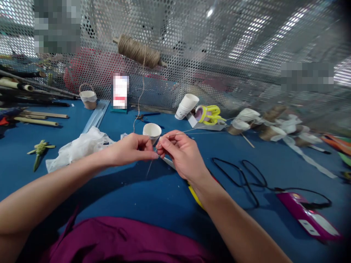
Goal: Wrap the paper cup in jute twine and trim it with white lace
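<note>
My left hand (136,149) is closed, with thumb and forefinger pinched at a thin, clear strand near the middle of the view. Touching or almost touching it, my right hand (179,151) pinches the same thin strand (189,129), which runs off to the right over the table. A short length hangs below the fingertips. Just behind the hands stands a white paper cup (152,130). Beneath my right hand and wrist lies a tool with yellow handles (196,197), partly hidden by the forearm. White crumpled fabric (79,148) is left of my left hand.
On the blue table (137,197) are a purple device (307,215) with a black cord, stacked cups (186,106), yellow-handled scissors (211,114) and several wrapped cups at right. A twine spool (138,51) hangs on the mesh. A phone (120,91) and sticks (41,118) are at left.
</note>
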Demonstrator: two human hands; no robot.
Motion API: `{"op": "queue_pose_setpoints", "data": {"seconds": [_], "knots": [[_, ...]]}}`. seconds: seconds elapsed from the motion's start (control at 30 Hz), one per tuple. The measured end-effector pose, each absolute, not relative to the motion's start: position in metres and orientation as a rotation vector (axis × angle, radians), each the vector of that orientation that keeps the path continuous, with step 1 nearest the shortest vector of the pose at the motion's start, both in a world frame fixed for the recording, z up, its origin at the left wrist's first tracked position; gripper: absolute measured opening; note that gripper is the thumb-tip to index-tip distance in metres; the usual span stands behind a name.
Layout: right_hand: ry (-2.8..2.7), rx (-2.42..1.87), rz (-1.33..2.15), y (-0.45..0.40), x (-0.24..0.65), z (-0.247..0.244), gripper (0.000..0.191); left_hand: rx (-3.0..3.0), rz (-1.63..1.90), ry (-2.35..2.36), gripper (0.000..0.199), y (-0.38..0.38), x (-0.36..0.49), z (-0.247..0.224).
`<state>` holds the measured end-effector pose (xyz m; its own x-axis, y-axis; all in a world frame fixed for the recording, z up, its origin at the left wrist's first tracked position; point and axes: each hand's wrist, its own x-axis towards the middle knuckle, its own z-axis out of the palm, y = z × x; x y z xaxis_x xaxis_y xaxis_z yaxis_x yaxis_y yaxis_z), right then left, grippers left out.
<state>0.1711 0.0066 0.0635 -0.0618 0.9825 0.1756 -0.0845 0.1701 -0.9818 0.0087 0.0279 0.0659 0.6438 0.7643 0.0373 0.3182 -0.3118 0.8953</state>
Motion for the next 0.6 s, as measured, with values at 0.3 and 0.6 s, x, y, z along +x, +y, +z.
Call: {"op": "queue_pose_setpoints", "data": {"seconds": [0.3, 0.6], "knots": [[-1.24, -0.982, 1.173, 0.009, 0.172, 0.063, 0.019, 1.988, 0.551, 0.925, 0.019, 0.02, 0.004, 0.08], [-1.147, -0.865, 1.34, 0.007, 0.172, 0.069, 0.022, 1.263, 0.484, 0.409, 0.026, 0.035, 0.003, 0.052]]}}
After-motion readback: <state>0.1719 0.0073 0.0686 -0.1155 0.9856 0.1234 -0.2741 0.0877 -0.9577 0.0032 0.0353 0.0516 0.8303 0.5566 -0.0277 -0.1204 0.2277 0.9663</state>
